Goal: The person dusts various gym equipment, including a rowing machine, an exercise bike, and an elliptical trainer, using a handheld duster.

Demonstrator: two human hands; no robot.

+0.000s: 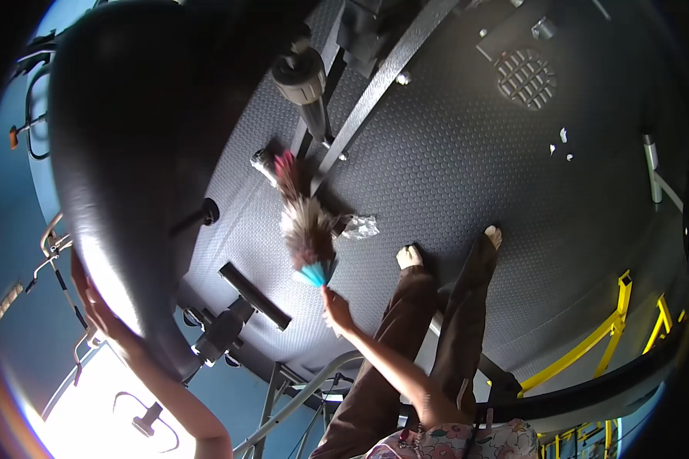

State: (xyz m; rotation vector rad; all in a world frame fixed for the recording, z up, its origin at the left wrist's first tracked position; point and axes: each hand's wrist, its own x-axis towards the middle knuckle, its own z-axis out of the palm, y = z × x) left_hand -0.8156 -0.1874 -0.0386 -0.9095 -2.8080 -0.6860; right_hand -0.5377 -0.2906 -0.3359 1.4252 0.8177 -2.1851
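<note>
My right hand (335,310) is closed round the handle of a feather duster (308,226) with brown, cream and pink feathers and a turquoise collar. The duster reaches down towards the floor beside a metal frame bar (390,76). A crumpled piece of shiny foil or plastic (361,226) lies close to its feathers. At the left, my left hand (103,310) rests with its fingers stretched out along the edge of a large black padded bench (115,153). The pad hides part of those fingers.
Dark textured matting (429,161) covers the floor, with small white scraps (564,135) at the upper right. A black T-shaped machine part (254,296) sticks out under the bench. Yellow metal bars (582,359) stand at the lower right. My bare feet (409,257) are on the mat.
</note>
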